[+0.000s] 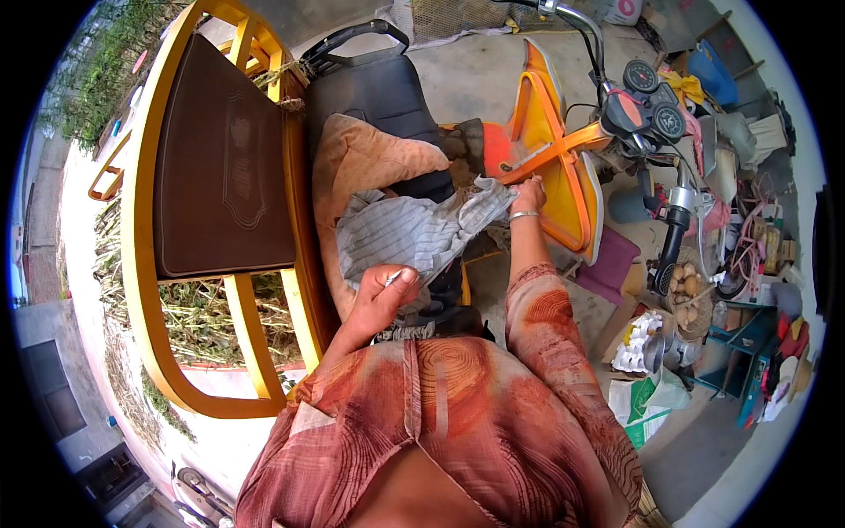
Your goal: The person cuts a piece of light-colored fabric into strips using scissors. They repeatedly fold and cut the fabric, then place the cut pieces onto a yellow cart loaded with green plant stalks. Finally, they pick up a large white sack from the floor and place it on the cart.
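Note:
A light grey striped cloth [400, 233] is stretched between my two hands, its far end bunched up. My left hand [383, 299] is closed, pinching the cloth's near edge close to my body. Further out, my right hand [528, 195], with a bangle at the wrist, grips the bunched end beside the orange frame bar [554, 158] of a three-wheeled vehicle. Whether its fingers also touch the bar is hidden. Under the cloth lies a worn orange-brown cushion [374, 154] on the black seat [374, 92].
Left stands a yellow-framed cargo side with a brown panel [227, 167], dry plants behind it. Handlebars with a black grip [672, 242] and round gauges [641, 77] reach out at right. Beyond are a basket of round things [691, 295], egg trays [638, 343] and a teal stand [739, 352].

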Motion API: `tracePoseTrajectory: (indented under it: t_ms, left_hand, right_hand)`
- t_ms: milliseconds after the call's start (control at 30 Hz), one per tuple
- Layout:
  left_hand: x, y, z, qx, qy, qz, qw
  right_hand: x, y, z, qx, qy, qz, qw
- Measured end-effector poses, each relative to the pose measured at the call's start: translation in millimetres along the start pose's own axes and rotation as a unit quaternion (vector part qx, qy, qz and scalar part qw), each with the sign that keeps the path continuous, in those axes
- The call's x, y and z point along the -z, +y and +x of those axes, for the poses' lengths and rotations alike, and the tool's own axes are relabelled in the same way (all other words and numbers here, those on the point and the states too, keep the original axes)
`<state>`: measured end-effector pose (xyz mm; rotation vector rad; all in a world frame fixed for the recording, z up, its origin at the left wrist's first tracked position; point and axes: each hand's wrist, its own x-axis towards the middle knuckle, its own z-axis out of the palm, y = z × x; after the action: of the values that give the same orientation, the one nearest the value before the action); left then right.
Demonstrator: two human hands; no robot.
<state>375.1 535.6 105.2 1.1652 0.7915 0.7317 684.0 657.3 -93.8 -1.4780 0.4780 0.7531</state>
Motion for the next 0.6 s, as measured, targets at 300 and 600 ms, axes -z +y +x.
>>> tracePoseTrajectory:
  t_ms: [300, 600]
  left_hand:
    - [16.4, 86.7, -84.1, -0.105, 0.265, 0.063, 0.956]
    - [17.8, 106.1, -96.6, -0.178, 0.419, 0.058, 0.888]
  right_hand:
    - [9.1, -63.4, 79.2, 0.011, -0.009, 0.000, 1.000]
    - [-16.5, -18.1, 108.4, 0.000, -0.174, -0.054, 0.983]
